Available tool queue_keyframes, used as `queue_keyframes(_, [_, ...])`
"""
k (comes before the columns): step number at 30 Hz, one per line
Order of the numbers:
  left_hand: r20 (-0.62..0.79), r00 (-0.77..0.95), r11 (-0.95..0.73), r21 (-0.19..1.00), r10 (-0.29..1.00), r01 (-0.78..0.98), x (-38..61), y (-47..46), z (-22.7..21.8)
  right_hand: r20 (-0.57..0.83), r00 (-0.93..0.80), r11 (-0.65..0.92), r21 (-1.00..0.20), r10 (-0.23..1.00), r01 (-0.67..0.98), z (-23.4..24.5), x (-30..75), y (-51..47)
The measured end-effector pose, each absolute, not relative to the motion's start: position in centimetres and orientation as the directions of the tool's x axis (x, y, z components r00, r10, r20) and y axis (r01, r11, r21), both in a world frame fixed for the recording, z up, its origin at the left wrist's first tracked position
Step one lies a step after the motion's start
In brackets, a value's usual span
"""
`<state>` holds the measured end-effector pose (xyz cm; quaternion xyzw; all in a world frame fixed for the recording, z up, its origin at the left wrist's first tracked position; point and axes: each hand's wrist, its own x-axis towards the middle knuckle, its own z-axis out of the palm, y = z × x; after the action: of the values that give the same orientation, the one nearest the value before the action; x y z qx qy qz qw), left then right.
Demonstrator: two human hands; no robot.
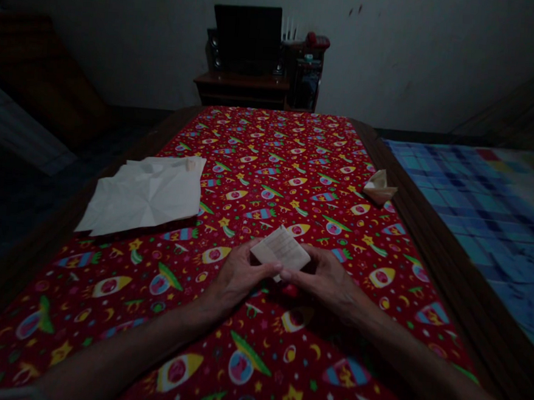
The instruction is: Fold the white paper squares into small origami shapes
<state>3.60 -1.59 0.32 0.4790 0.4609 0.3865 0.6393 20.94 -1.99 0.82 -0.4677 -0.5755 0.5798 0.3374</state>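
Observation:
Between both hands is a small folded square of paper, pale and faintly lined, turned with one corner toward me. My left hand grips its left side, the thumb lying across the near corner. On the other side my right hand pinches it, thumb on top close to the left thumb. The fingers beneath the paper are hidden. Farther off to the right sits a folded paper boat-like shape, apart from the hands. A stack of creased paper sheets lies to the left.
The red cloth with rocket and star prints covers the long surface under my hands. Beyond its far end stand a dark monitor and speakers on a wooden desk. At right is a blue checked sheet. The room is dim.

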Motion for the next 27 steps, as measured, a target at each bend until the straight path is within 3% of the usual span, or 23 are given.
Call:
queue_keyframes(3, [-0.200, 0.284, 0.213, 0.977, 0.938, -0.016, 3.6, -1.5, -0.1, -0.156, -0.291, -0.091, -0.970, 0.944, 0.227, 0.7, 21.1, -2.0])
queue_keyframes(6, [0.019, 0.148, -0.030, 0.997, 0.989, 0.077, 3.3, -1.4, -0.7, 0.001, -0.213, 0.116, -0.841, 0.977, 0.528, 1.4, 21.9, -2.0])
queue_keyframes(7, [0.131, 0.101, -0.146, 0.976, 0.986, 0.159, 3.2, -1.4, -0.7, 0.099, -0.201, 0.211, -0.711, 0.975, 0.671, 1.7, 22.2, -2.0])
queue_keyframes(9, [0.333, 0.098, -0.345, 0.872, 0.938, 0.347, 3.0, -1.5, -0.5, 0.272, -0.259, 0.344, -0.336, 0.927, 0.877, 2.1, 22.6, -2.0])
queue_keyframes(11, [0.462, 0.175, -0.487, 0.741, 0.869, 0.462, 2.8, -1.7, -0.2, 0.324, -0.365, 0.393, -0.024, 0.873, 0.919, 2.0, 22.5, -2.1])
queue_keyframes(13, [0.530, 0.274, -0.590, 0.638, 0.802, 0.495, 2.9, -1.9, 0.0, 0.296, -0.434, 0.423, 0.102, 0.851, 0.900, 1.3, 22.0, -2.5])
queue_keyframes(15, [0.532, 0.397, -0.663, 0.565, 0.748, 0.491, 2.9, -2.0, -0.3, 0.261, -0.469, 0.463, 0.089, 0.844, 0.882, 0.3, 21.3, -3.0])
queue_keyframes(17, [0.471, 0.529, -0.707, 0.517, 0.706, 0.482, 3.0, -2.0, -0.9, 0.253, -0.546, 0.565, 0.000, 0.798, 0.825, -0.6, 20.9, -3.4])
queue_keyframes(20, [0.388, 0.607, -0.715, 0.469, 0.694, 0.518, 2.8, -1.9, -1.7, 0.360, -0.623, 0.700, -0.136, 0.694, 0.701, -0.9, 21.4, -3.3])
queue_keyframes(22, [0.376, 0.607, -0.712, 0.427, 0.700, 0.557, 2.6, -1.8, -1.9, 0.476, -0.541, 0.688, -0.214, 0.693, 0.693, -0.3, 22.4, -2.8])
queue_keyframes(25, [0.366, 0.646, -0.742, 0.359, 0.670, 0.567, 2.4, -1.8, -1.8, 0.593, -0.287, 0.585, -0.401, 0.752, 0.705, 1.0, 24.0, -1.5])
queue_keyframes(27, [0.340, 0.681, -0.761, 0.332, 0.648, 0.558, 2.4, -1.8, -1.9, 0.587, -0.312, 0.608, -0.414, 0.747, 0.677, 1.4, 24.8, -0.7])
